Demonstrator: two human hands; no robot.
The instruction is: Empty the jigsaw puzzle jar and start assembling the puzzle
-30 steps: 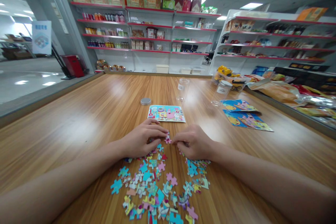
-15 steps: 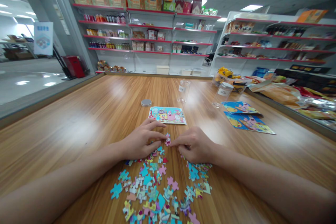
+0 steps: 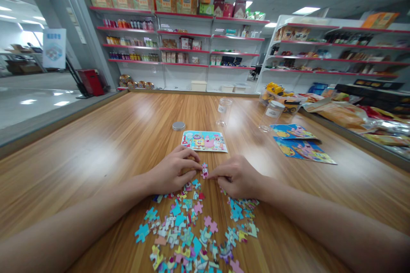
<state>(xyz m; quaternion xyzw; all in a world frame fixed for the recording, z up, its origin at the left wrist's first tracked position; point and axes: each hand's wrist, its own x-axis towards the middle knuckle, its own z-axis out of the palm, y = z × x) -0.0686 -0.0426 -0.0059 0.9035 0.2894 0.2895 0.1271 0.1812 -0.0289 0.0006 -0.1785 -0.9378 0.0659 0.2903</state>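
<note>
— What are your hands on?

— Your left hand (image 3: 174, 173) and your right hand (image 3: 238, 176) meet over the wooden table (image 3: 96, 149), and both pinch the same small pink-and-white puzzle piece (image 3: 204, 171) between their fingertips. It sits right between the two hands, low over the wood; I cannot tell whether it touches the surface.

— Where is the rest of the puzzle?

— The loose pieces (image 3: 195, 226) lie scattered on the table just under your wrists and between your forearms, mostly blue, pink and yellow.

— And beyond your hands?

— A cartoon picture card (image 3: 204, 141) lies flat just past your fingers. A round metal lid (image 3: 178, 126) rests near its left corner, and a clear jar (image 3: 224, 111) stands behind its right end. Two more printed sheets (image 3: 299, 140) overlap further to your right, near a second jar (image 3: 271, 115).
</note>
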